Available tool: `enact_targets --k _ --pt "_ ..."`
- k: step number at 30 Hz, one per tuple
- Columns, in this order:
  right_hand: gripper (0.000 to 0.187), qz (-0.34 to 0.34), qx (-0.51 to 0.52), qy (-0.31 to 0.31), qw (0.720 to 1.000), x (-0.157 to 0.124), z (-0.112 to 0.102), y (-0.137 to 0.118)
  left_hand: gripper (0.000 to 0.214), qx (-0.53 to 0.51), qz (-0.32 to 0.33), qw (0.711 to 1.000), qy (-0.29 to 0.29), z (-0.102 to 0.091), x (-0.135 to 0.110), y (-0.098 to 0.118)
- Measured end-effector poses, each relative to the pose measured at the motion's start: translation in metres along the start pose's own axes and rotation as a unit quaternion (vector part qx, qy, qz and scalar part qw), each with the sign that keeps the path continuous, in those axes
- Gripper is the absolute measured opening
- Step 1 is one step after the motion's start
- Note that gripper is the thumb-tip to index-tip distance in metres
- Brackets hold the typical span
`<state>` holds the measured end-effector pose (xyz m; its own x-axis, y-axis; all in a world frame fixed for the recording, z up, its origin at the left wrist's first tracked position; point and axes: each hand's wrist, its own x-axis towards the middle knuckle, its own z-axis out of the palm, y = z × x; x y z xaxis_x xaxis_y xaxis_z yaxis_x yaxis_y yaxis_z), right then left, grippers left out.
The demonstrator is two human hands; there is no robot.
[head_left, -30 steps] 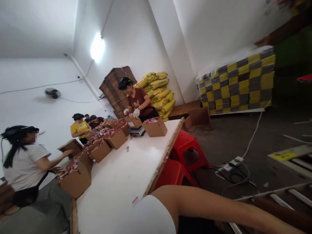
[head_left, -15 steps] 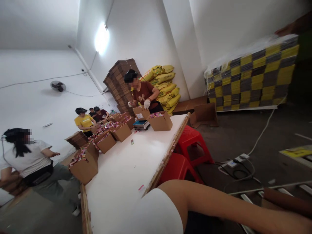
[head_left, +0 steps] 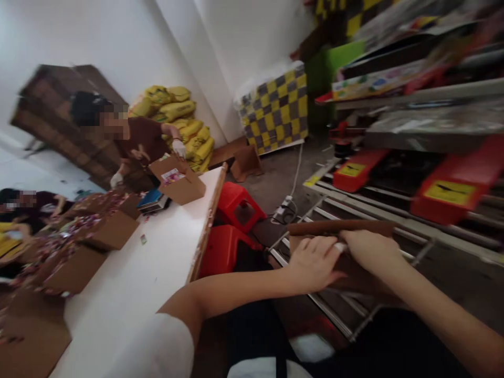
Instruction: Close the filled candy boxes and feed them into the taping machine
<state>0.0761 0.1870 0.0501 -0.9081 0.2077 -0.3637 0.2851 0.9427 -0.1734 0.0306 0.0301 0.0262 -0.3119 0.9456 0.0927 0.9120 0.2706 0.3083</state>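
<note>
On the roller conveyor to my right, a brown cardboard box [head_left: 346, 227] lies under both my hands, its flap edge turned towards the far side. My left hand [head_left: 315, 262] reaches over it from the left, fingers bent inward beside a small white piece [head_left: 339, 246] that I cannot identify. Close against it, my right hand [head_left: 372, 252] comes in from the right with its fingers curled down. What the fingers of either hand hold is hidden or too small to name. The hands cover much of the box's inside.
Roller conveyor [head_left: 354, 202] with a red-armed machine [head_left: 452, 194] stands at right. Red stools [head_left: 236, 205] adjoin the white table [head_left: 165, 257], which bears boxes [head_left: 118, 229] of small colourful packets. A gloved co-worker [head_left: 144, 139] stands behind a box and scale. A power strip [head_left: 285, 207] lies on the floor.
My view has swung right from the table to the conveyor. Both hands and the cardboard box under them now show; before, only my left arm was visible. The co-worker's box has been tilted or moved.
</note>
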Motion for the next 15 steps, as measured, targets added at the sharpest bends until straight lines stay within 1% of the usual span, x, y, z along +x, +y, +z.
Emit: enact_targets --k 2,4,6,9,10,11,12,13,15 --pt "0.027 0.033 -0.014 -0.029 0.999 -0.004 -0.005 0.002 0.084 0.051 0.035 0.998 -0.030 0.008 -0.013 -0.001" --pt "0.028 0.042 -0.023 -0.029 0.998 -0.001 -0.008 -0.003 0.100 0.080 0.058 0.994 -0.054 0.012 -0.019 -0.002" --pt "0.029 0.043 -0.033 -0.007 0.999 0.003 -0.007 -0.009 0.099 0.092 0.056 0.992 -0.066 0.013 -0.018 -0.003" --pt "0.027 0.027 -0.037 0.040 0.998 0.001 0.007 -0.010 0.089 0.092 0.048 0.992 -0.068 0.011 -0.010 -0.004" --pt "0.026 0.021 -0.032 0.067 0.997 -0.001 0.013 -0.008 0.087 0.091 0.048 0.992 -0.069 0.010 -0.007 -0.005" --pt "0.025 0.012 -0.027 0.108 0.994 -0.004 0.019 -0.006 0.084 0.090 0.050 0.992 -0.070 0.009 -0.005 -0.006" --pt "0.025 0.001 -0.022 0.164 0.986 -0.007 0.025 -0.003 0.082 0.089 0.053 0.992 -0.073 0.008 -0.003 -0.007" --pt "0.025 -0.009 -0.018 0.231 0.973 -0.010 0.030 -0.002 0.081 0.088 0.057 0.992 -0.075 0.007 -0.001 -0.007" --pt "0.032 -0.031 -0.016 0.358 0.933 -0.014 0.035 -0.001 0.079 0.086 0.068 0.991 -0.075 0.007 0.001 -0.009"
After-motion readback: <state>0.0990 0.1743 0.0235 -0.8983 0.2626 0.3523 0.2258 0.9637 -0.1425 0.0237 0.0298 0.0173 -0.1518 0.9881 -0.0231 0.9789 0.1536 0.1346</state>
